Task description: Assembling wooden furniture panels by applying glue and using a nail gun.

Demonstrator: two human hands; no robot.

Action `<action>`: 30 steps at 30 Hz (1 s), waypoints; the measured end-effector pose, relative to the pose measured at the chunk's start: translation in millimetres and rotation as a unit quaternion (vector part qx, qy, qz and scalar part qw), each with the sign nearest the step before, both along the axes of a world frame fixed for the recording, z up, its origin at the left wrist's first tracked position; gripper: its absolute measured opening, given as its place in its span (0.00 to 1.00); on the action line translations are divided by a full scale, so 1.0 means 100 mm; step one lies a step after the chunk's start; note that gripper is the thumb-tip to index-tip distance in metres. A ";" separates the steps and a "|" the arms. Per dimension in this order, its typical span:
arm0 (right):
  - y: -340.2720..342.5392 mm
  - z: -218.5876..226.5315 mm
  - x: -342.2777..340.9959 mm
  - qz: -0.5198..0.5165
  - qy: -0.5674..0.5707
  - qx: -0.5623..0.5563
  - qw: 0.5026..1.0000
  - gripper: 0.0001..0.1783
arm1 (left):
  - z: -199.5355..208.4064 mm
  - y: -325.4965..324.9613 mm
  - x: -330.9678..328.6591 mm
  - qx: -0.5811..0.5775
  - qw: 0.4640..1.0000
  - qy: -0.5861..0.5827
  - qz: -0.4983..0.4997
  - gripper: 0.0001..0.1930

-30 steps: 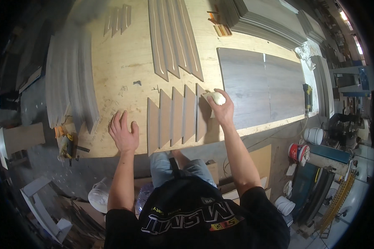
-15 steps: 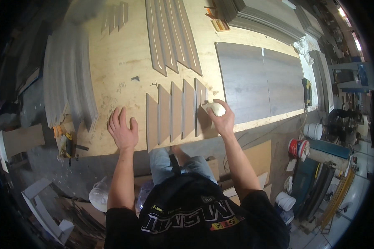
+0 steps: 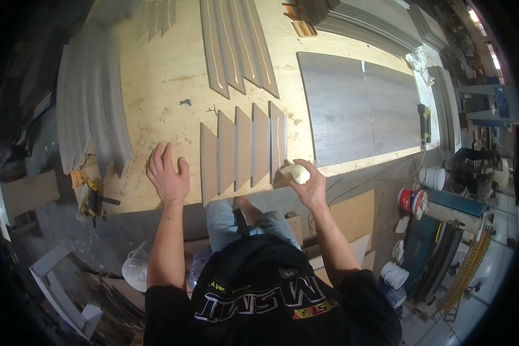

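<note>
My right hand (image 3: 310,189) is wrapped round a white, rounded glue bottle (image 3: 296,172) at the near end of a brown strip (image 3: 277,135). A pale line of glue runs lengthwise along that strip. To its left, several more strips with slanted ends (image 3: 227,153) lie side by side, their brown faces up and without glue lines. My left hand (image 3: 168,176) rests on the wooden table (image 3: 155,109) with fingers spread, left of the strips, holding nothing. The bottle's tip is hidden.
Farther back lie several strips with glue lines (image 3: 236,46). Grey panels (image 3: 360,106) are on the right, beside a yellow-black tool (image 3: 424,124). Stacked grey strips (image 3: 92,104) fill the left side, near another yellow-black tool (image 3: 90,197). Buckets (image 3: 412,202) stand beyond the table.
My right hand has drawn the glue bottle toward me along the rightmost strip, and the glue line has grown longer. My left hand stays in place on the table.
</note>
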State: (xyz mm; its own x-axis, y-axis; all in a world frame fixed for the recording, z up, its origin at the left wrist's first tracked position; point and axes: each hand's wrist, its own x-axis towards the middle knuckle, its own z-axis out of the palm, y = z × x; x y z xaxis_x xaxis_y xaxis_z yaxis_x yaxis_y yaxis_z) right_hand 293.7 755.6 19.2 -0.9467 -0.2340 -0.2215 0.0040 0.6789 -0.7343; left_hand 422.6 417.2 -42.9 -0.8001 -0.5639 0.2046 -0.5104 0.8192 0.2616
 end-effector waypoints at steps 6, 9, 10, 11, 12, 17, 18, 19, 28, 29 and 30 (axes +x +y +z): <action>-0.13 0.22 -0.35 -0.073 -0.044 -0.095 0.992 0.26 | 0.01 -0.01 0.02 0.001 1.000 0.002 0.006 0.28; -0.38 0.21 -0.62 -0.029 0.035 -0.070 0.996 0.26 | 0.02 0.00 0.01 0.003 1.000 0.001 0.005 0.28; -0.47 0.16 -0.71 -0.013 0.056 -0.057 0.997 0.26 | 0.01 -0.01 0.00 0.004 1.000 -0.002 0.005 0.28; -0.56 0.12 -0.77 -0.013 0.052 -0.055 0.997 0.26 | 0.00 -0.01 0.01 0.002 1.000 0.000 0.008 0.28; -0.65 0.09 -0.83 -0.011 0.054 -0.057 0.997 0.26 | -0.01 -0.01 0.02 0.001 1.000 0.009 0.004 0.28; -0.88 -0.01 -0.99 0.008 0.043 -0.038 0.998 0.25 | 0.00 -0.01 0.02 0.002 1.000 0.010 0.010 0.28; -0.91 0.00 -1.00 0.009 0.034 -0.038 0.999 0.25 | -0.01 -0.02 0.02 0.004 1.000 0.013 0.009 0.28; -0.93 -0.01 -1.00 0.011 0.034 -0.037 0.999 0.25 | 0.00 -0.02 0.02 0.007 1.000 0.017 0.007 0.28; -0.87 0.01 -0.87 0.015 0.018 -0.017 1.000 0.24 | 0.03 -0.02 0.01 0.014 1.000 0.010 0.012 0.28; -0.84 0.03 -0.82 0.017 0.018 -0.020 1.000 0.24 | 0.03 -0.01 0.01 0.015 1.000 0.010 0.013 0.28; -0.82 0.06 -0.78 0.019 0.017 -0.022 0.999 0.24 | 0.03 -0.01 0.01 0.014 1.000 0.009 0.013 0.28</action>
